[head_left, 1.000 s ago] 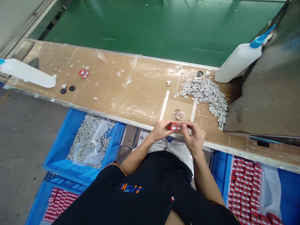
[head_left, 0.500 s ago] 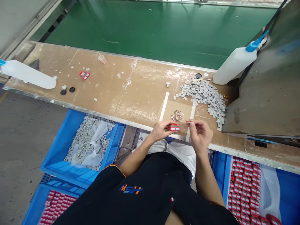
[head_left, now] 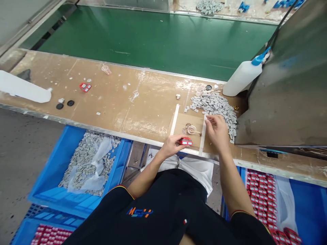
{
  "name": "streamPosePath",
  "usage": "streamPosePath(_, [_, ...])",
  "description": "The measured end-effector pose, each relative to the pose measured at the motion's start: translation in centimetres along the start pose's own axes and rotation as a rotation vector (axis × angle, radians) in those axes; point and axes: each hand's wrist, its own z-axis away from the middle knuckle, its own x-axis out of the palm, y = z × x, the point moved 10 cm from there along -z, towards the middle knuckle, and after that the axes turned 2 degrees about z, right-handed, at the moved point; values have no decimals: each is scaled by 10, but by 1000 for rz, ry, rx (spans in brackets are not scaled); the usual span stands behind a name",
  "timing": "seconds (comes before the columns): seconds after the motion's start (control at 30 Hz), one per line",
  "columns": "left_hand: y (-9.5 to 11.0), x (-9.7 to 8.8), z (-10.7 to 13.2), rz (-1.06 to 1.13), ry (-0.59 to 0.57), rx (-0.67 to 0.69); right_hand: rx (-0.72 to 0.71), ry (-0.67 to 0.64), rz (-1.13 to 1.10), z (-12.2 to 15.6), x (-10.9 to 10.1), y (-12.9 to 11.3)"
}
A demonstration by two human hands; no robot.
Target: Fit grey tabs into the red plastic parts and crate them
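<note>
A small red toy part with pale window panels [head_left: 186, 141] is pinched between the thumb and fingers of my left hand [head_left: 171, 146], just above the table's near edge. Beyond it, a thin stick [head_left: 196, 132] rests at a small clear round cup [head_left: 191, 129] on a cardboard sheet. My right hand [head_left: 217, 132] is over the right strip of white tape, beside a heap of small grey rectangular pieces [head_left: 217, 104]. Its thumb and forefinger are apart, and I see nothing between them.
White bottles stand at right [head_left: 241, 79] and lie at left [head_left: 25, 89]. Another red part [head_left: 85, 87] and black discs [head_left: 71, 103] are on the table. Below are blue crates of grey pieces [head_left: 48, 180] and red parts [head_left: 304, 204]. A green belt [head_left: 143, 37] runs behind; a metal housing [head_left: 286, 102] borders the right.
My right hand has let go of the stick, which is now at the cup, and has moved up toward the grey pieces. My left hand still holds the red part. The view has shifted.
</note>
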Motion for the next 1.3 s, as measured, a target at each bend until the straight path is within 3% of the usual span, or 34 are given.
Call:
streamPosePath(0.17, [-3, -1, 1, 12, 0, -13, 54, -217, 374, -40, 23, 27])
streamPosePath(0.3, [-6, -4, 3, 48, 4, 6, 31, -340, 572, -48, 29, 29])
streamPosePath(0.4, [-10, -3, 4, 115, -21, -8, 19, -292, 455, -37, 5, 14])
streamPosePath(0.53, [-15, -1, 4, 209, -46, -67, 20, -175, 12, 7, -28, -23])
streamPosePath(0.67, [-17, 2, 4, 193, -88, -91, 94, -310, -289, 58, 2, -46])
streamPosePath(0.8, [-13, 2, 4, 118, -115, -41, 102, -365, -289, 69, 29, -47])
streamPosePath(1.0, [-8, 2, 4, 10, -137, -14, 5, -362, -205, 62, 31, -49])
streamPosePath(1.3, [2, 3, 5, -156, -173, 71, 11, -377, -162, 66, 34, -48])
